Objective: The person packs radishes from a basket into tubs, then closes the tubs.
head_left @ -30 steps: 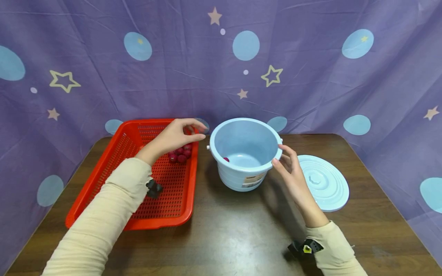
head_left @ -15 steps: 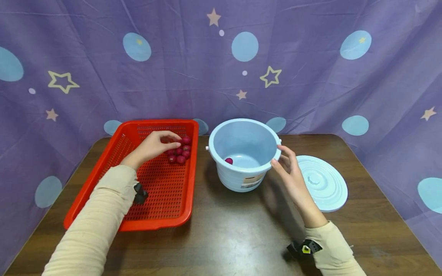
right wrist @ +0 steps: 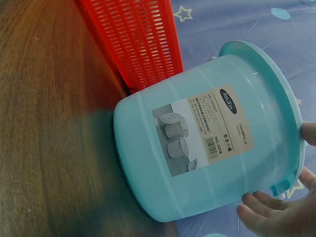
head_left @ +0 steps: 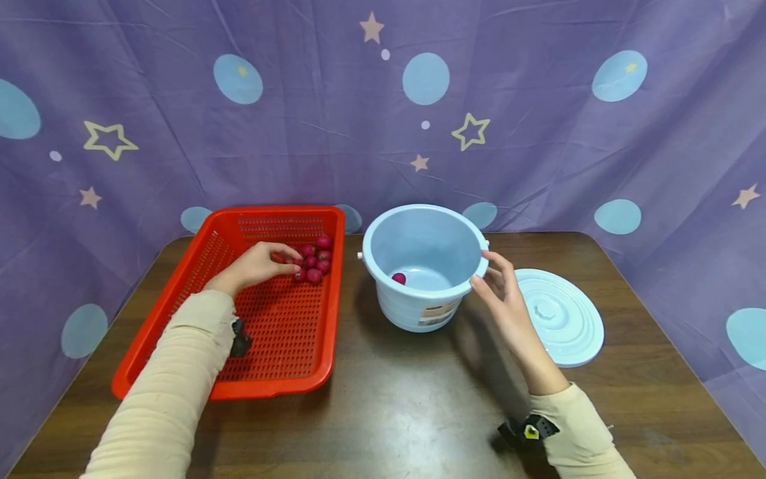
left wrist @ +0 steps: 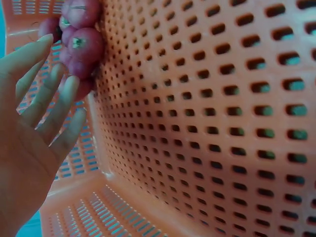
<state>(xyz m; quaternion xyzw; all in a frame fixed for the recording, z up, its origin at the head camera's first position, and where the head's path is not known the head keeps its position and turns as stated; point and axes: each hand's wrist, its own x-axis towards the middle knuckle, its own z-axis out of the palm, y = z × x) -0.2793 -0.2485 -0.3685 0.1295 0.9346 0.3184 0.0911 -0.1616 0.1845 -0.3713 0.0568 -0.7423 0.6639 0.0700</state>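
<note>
Inside the red basket point(head_left: 281, 339), my left hand point(head_left: 260, 265) reaches toward a cluster of red radishes point(head_left: 314, 275) by the right wall. Its thumb and fingers are spread and relaxed, fingertips close to the nearest radishes point(left wrist: 86, 45); no radish shows within its grasp. My right hand point(head_left: 509, 299) holds the rim of the light blue bucket point(head_left: 419, 309) on its right side. In the right wrist view, fingers curl at the rim and under it against the bucket wall. One radish point(head_left: 399, 278) lies on the bucket's floor, partly hidden by the near rim.
A light blue lid point(head_left: 568, 319) lies flat on the wooden table point(head_left: 383, 412), right of the bucket and behind my right forearm. The basket stands left of the bucket with a narrow gap between. A purple curtain point(head_left: 335, 133) hangs behind the table.
My left hand has moved left and down from beside the bucket into the basket, to the radishes. The radish in the bucket has shifted slightly right. My right hand stays on the rim.
</note>
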